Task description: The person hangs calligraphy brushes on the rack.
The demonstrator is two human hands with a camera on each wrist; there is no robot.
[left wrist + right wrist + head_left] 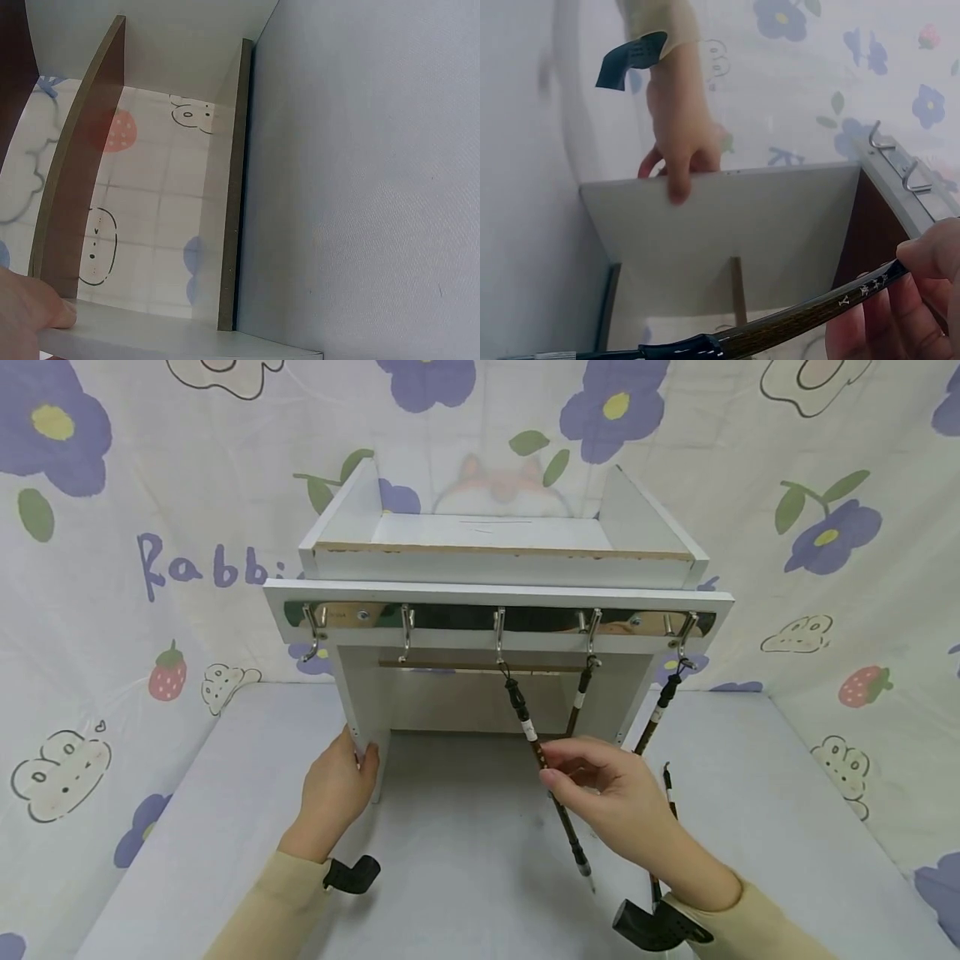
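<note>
A white shelf rack (498,596) stands with a metal hook strip on its front. My left hand (333,785) grips the front edge of its left side panel (360,710), thumb on the inner face. From the middle hook (499,635) hangs a dark brown calligraphy brush (566,823) by its loop, slanting down with its tip low. My right hand (615,793) pinches that brush's handle between thumb and fingers. White lettering shows on the brush (802,321) in the right wrist view.
Two more brushes hang to the right, one brush (578,700) on the fourth hook, another brush (658,714) on the last. Part of a further brush (670,789) shows behind my right forearm. A shelf board (84,124) runs inside the rack. Patterned cloth (202,502) hangs behind.
</note>
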